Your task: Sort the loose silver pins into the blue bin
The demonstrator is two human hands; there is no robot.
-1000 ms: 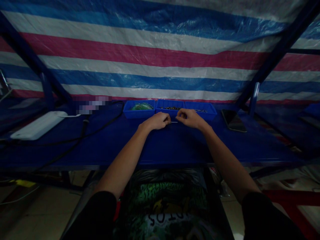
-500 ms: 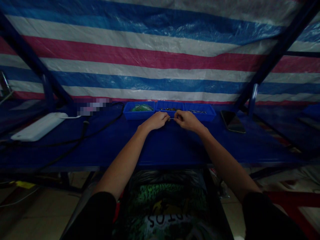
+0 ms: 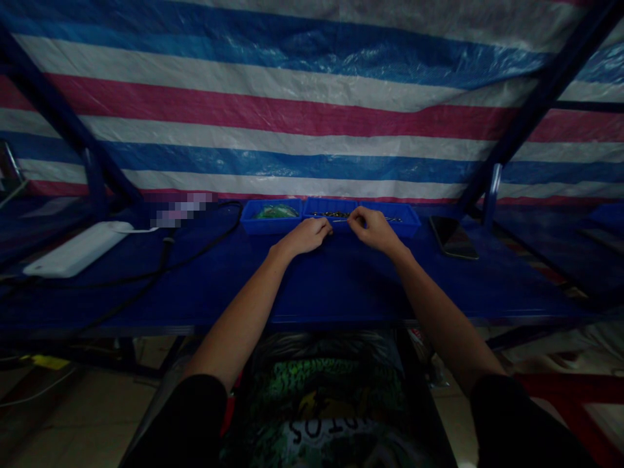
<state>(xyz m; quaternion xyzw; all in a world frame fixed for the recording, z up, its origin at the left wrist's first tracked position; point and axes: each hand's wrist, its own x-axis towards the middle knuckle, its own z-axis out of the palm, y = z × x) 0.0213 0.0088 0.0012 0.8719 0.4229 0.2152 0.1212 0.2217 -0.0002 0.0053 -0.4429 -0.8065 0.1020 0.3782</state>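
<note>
Just in front of the blue bins, my left hand [image 3: 311, 236] is closed near the tabletop, its fingertips pinched on something too small to make out. My right hand [image 3: 369, 226] pinches a thin metal rod [image 3: 340, 221] that points left toward the middle bin's front edge. Small brass-coloured parts [image 3: 331, 214] lie in the middle blue bin [image 3: 316, 203]. The right blue bin [image 3: 410, 220] holds thin metal pieces, partly hidden by my right hand. In the left blue bin [image 3: 270, 225] is a green item in clear plastic [image 3: 277, 211].
A phone [image 3: 453, 237] lies on the blue table [image 3: 341, 286] to the right. On the left are a white power bank-like box [image 3: 78, 249] and black cables [image 3: 195, 250]. A striped sheet [image 3: 302, 117] hangs behind, between slanted blue posts.
My right hand has moved slightly up and to the right, away from my left hand, with the thin rod in its fingers. My left hand has barely moved.
</note>
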